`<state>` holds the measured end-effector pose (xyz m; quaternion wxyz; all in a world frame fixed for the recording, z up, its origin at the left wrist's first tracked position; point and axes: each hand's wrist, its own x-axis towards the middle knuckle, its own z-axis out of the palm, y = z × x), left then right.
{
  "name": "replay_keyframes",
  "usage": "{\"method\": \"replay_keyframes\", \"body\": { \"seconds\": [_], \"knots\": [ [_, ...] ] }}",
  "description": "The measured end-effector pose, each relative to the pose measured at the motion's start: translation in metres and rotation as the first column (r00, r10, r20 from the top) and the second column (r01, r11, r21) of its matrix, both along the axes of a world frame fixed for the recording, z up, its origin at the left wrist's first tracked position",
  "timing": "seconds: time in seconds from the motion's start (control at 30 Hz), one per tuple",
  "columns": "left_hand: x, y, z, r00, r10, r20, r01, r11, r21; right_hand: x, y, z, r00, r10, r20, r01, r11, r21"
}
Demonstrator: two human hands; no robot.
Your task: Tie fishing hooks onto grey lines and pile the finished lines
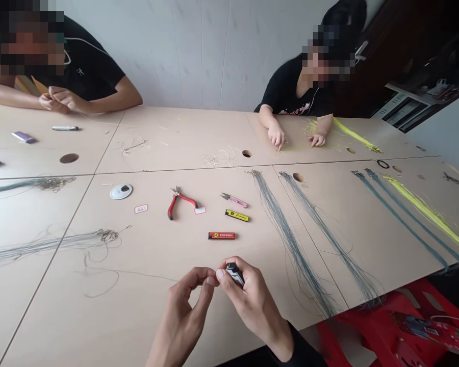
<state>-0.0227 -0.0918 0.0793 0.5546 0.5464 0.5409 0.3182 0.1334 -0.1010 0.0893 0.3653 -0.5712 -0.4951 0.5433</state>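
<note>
Above the near edge of the table, the fingertips of my two hands meet. My left hand (189, 303) is closed in a pinch of thumb and forefinger on a thin grey-green cord (149, 276), which trails off to the left over the tabletop. Wrapped in my right hand (248, 295) is a dark and white lighter (234, 273), its top pointing up, while the thumb and forefinger touch the left fingertips. What lies exactly between the fingertips is too small to make out. Just beyond are a red lighter (222, 235) and a yellow lighter (237, 215).
Red-handled pliers (181, 201) and pink thread snips (234, 199) lie mid-table. Bundles of grey-green cord (286, 239) stretch to the right, beside a yellow bundle (424, 211). Another bundle (61, 244) lies left. Two people sit opposite, hands at work. A red stool (367, 331) stands lower right.
</note>
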Motion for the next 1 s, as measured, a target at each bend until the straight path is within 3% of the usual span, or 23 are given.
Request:
{"method": "replay_keyframes", "body": {
  "seconds": [0.23,0.43,0.6,0.73,0.87,0.93,1.0],
  "knots": [
    [0.005,0.006,0.006,0.997,-0.006,-0.073,0.012,0.996,0.092,0.008,-0.002,0.002,1.0,0.026,0.01,-0.026,1.0,-0.002],
    [0.018,0.019,0.017,0.996,0.055,-0.07,-0.035,0.965,0.259,0.011,0.002,0.006,0.972,0.011,-0.235,-0.026,0.998,-0.062],
    [0.026,0.042,0.033,0.998,0.04,0.038,-0.047,0.978,0.205,0.025,-0.002,0.013,0.941,0.082,-0.327,-0.105,0.993,-0.053],
    [0.025,0.086,0.033,0.979,0.171,0.106,-0.19,0.962,0.196,0.061,-0.029,0.012,0.957,0.032,-0.289,-0.051,0.997,-0.061],
    [0.034,0.15,0.022,0.958,0.273,0.093,-0.287,0.936,0.204,0.113,-0.088,-0.009,0.959,-0.204,-0.195,0.178,0.973,-0.144],
    [0.048,0.183,0.016,0.955,0.293,0.035,-0.294,0.933,0.208,0.136,-0.119,-0.022,0.913,-0.391,-0.116,0.357,0.903,-0.239],
    [0.068,0.209,0.011,0.961,0.276,-0.019,-0.264,0.936,0.234,0.154,-0.143,-0.031,0.833,-0.553,-0.009,0.516,0.783,-0.346]
  ]
}}
